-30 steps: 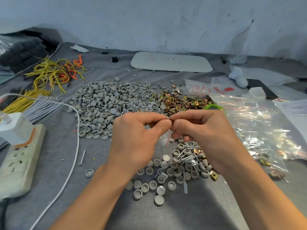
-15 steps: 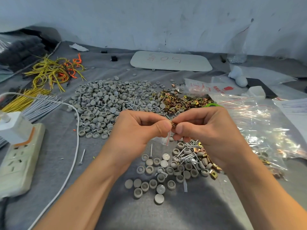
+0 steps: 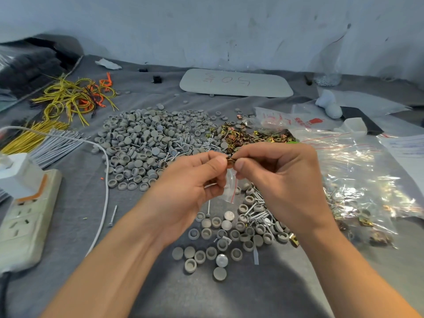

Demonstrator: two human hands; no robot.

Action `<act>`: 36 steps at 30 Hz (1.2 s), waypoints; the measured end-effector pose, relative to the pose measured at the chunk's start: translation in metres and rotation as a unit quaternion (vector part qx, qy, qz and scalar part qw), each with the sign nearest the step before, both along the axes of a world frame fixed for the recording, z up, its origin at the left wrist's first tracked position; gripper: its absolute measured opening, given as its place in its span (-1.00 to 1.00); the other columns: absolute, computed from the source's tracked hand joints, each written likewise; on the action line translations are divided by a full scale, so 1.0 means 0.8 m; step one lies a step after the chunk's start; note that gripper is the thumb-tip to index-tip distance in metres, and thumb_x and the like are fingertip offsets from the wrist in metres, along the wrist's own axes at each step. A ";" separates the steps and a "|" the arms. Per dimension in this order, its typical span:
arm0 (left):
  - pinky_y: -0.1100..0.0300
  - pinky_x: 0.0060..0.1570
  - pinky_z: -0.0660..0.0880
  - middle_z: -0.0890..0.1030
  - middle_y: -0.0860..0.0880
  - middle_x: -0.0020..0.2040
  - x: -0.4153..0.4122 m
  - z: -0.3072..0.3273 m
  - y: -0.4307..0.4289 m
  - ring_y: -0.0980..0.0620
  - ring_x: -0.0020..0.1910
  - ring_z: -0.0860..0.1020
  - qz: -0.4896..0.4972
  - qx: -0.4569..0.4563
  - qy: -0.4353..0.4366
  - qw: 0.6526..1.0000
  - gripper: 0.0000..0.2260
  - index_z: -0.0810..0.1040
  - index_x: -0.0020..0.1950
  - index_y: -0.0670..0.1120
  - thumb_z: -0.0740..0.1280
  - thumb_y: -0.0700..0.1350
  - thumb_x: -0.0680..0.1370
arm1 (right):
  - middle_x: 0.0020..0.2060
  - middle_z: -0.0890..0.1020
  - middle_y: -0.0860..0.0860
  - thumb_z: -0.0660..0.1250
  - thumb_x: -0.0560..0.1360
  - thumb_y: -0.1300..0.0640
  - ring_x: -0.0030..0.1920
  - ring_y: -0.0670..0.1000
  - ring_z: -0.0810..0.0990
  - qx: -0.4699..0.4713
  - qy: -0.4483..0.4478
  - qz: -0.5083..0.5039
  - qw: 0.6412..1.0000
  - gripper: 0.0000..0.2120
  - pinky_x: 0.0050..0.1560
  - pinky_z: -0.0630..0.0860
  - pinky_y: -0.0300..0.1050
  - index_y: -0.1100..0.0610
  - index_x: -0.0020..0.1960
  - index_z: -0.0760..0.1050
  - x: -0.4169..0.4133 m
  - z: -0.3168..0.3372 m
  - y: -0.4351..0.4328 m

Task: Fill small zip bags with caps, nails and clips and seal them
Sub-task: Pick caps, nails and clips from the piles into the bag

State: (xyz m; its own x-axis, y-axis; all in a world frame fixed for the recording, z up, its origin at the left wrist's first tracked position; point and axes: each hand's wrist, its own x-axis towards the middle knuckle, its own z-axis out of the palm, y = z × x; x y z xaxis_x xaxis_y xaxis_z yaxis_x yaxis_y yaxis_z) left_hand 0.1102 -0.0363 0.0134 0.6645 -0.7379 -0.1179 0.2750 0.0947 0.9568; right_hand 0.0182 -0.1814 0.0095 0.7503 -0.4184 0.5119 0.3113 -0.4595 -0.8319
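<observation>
Small zip bag [image 3: 230, 188]: thin, limp, slippery film, hanging just below the fingers. Left hand [image 3: 183, 187] and right hand [image 3: 282, 177] both pinch a light, sharp-edged brass clip [image 3: 231, 159] at its mouth. Probably best gripped along the stiffer zip strip.

Light is soft, even and bright, with a cool bluish cast on the wall [image 3: 206, 31] beyond the fingers [image 3: 241, 165]. Right of the fingers the clear plastic bags [image 3: 358, 171] throw white glare, and a soft shadow lies on the counter [image 3: 252, 299] below them. Detail is slightly smeared throughout, and the wide lens bends the power strip [image 3: 25, 216] far left of the fingers.
</observation>
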 end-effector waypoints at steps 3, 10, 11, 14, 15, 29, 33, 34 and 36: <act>0.28 -0.24 0.50 0.52 0.00 -0.29 -0.001 0.003 -0.002 0.11 -0.27 0.50 -0.008 -0.032 0.043 0.999 -0.73 0.58 0.06 -0.23 0.33 -0.09 0.45 | -0.29 0.72 -0.02 0.51 0.47 0.36 -0.31 0.05 0.69 -0.043 -0.037 -0.030 0.998 -0.82 -0.28 0.62 0.10 0.08 -0.14 0.73 0.001 0.002 0.004; 0.25 -0.27 0.41 0.49 0.01 -0.34 0.000 0.000 -0.003 0.12 -0.32 0.45 0.024 0.010 0.006 1.000 -0.88 0.61 -0.14 -0.12 0.32 -0.16 0.57 | -0.37 0.69 0.01 0.50 0.48 0.26 -0.36 0.05 0.67 -0.026 0.038 -0.032 0.998 -0.88 -0.31 0.60 0.13 0.08 -0.18 0.72 0.004 0.004 0.003; 0.27 -0.28 0.38 0.47 0.04 -0.37 0.002 -0.005 -0.001 0.13 -0.35 0.42 0.052 0.047 -0.073 0.995 -0.78 0.63 -0.21 -0.04 0.32 -0.17 0.62 | -0.37 0.70 0.02 0.50 0.49 0.26 -0.35 0.05 0.68 -0.018 0.065 -0.026 0.997 -0.88 -0.29 0.62 0.14 0.08 -0.18 0.72 0.005 0.002 0.002; 0.26 -0.39 0.28 0.40 0.10 -0.44 0.006 -0.017 0.002 0.15 -0.44 0.31 0.106 0.114 -0.270 0.950 -0.71 0.61 -0.30 0.03 0.35 -0.09 0.63 | -0.35 0.73 -0.03 0.50 0.48 0.26 -0.32 0.00 0.72 -0.005 0.133 0.000 0.991 -0.87 -0.25 0.69 0.01 0.05 -0.14 0.74 0.009 -0.004 0.002; 0.24 -0.41 0.27 0.40 0.11 -0.44 0.007 -0.020 0.003 0.15 -0.45 0.31 0.113 0.123 -0.310 0.936 -0.74 0.62 -0.27 0.04 0.37 -0.06 0.62 | -0.33 0.74 -0.05 0.51 0.47 0.27 -0.30 -0.04 0.73 0.005 0.146 0.014 0.989 -0.84 -0.22 0.70 -0.05 0.03 -0.10 0.75 0.009 -0.005 0.003; 0.01 -0.21 0.21 0.34 0.10 -0.45 0.008 -0.021 -0.002 0.07 -0.39 0.26 0.065 0.104 -0.270 0.955 -0.74 0.56 -0.34 0.04 0.28 0.09 0.51 | -0.32 0.74 0.12 0.55 0.40 0.41 -0.31 0.09 0.75 0.145 0.172 0.043 0.973 -0.80 -0.27 0.65 -0.15 0.13 -0.10 0.74 0.002 0.004 0.007; 0.05 -0.24 0.22 0.33 0.13 -0.46 0.011 -0.024 0.001 0.09 -0.42 0.27 0.074 0.123 -0.287 0.947 -0.74 0.52 -0.33 0.00 0.27 0.09 0.50 | -0.32 0.74 0.12 0.56 0.39 0.42 -0.32 0.12 0.75 0.157 0.183 0.040 0.970 -0.79 -0.26 0.67 -0.11 0.14 -0.12 0.74 0.005 0.006 0.009; 0.08 -0.26 0.21 0.33 0.15 -0.47 0.010 -0.024 0.002 0.11 -0.43 0.26 0.071 0.123 -0.287 0.947 -0.74 0.52 -0.33 0.00 0.27 0.09 0.50 | -0.32 0.74 0.12 0.57 0.39 0.42 -0.32 0.12 0.75 0.155 0.187 0.041 0.969 -0.80 -0.26 0.67 -0.10 0.14 -0.12 0.74 0.006 0.007 0.010; 0.11 -0.28 0.21 0.34 0.16 -0.50 0.010 -0.021 0.002 0.15 -0.47 0.28 0.070 0.137 -0.299 0.942 -0.74 0.53 -0.32 0.02 0.29 0.08 0.53 | -0.32 0.74 0.12 0.56 0.39 0.42 -0.33 0.12 0.75 0.147 0.196 0.042 0.969 -0.80 -0.26 0.67 -0.11 0.13 -0.14 0.75 0.007 0.008 0.010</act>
